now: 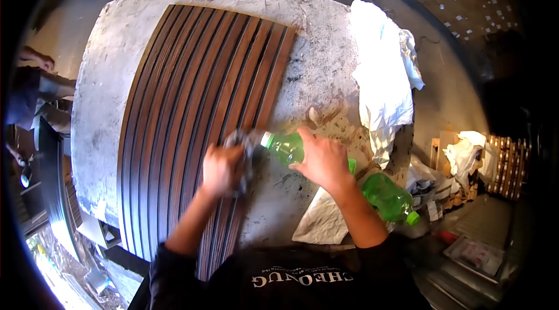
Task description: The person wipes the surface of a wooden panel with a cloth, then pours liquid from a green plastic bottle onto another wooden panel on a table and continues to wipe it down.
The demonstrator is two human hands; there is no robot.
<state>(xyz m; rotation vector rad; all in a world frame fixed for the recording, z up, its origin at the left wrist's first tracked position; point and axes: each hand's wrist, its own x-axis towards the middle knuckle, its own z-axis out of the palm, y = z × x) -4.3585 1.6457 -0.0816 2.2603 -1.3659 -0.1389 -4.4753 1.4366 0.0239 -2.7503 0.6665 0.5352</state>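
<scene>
My right hand (325, 160) grips a green plastic bottle (287, 149), tipped on its side with its pale neck pointing left. Close to that neck, my left hand (222, 169) is closed round a crumpled grey rag (249, 150). Whether the neck touches the rag I cannot tell. Under my left hand lies a brown slatted wood panel (192, 77) with dark grooves between its slats. The panel rests on a worn, whitish work table (323, 42).
A white cloth (381, 71) hangs over the table's right side. Near my right forearm lie a larger green bottle (387, 198) and a beige cloth (320, 220). Another person (41, 86) is at the far left, near a dark panel (55, 176). A slatted wooden stack (508, 165) stands at right.
</scene>
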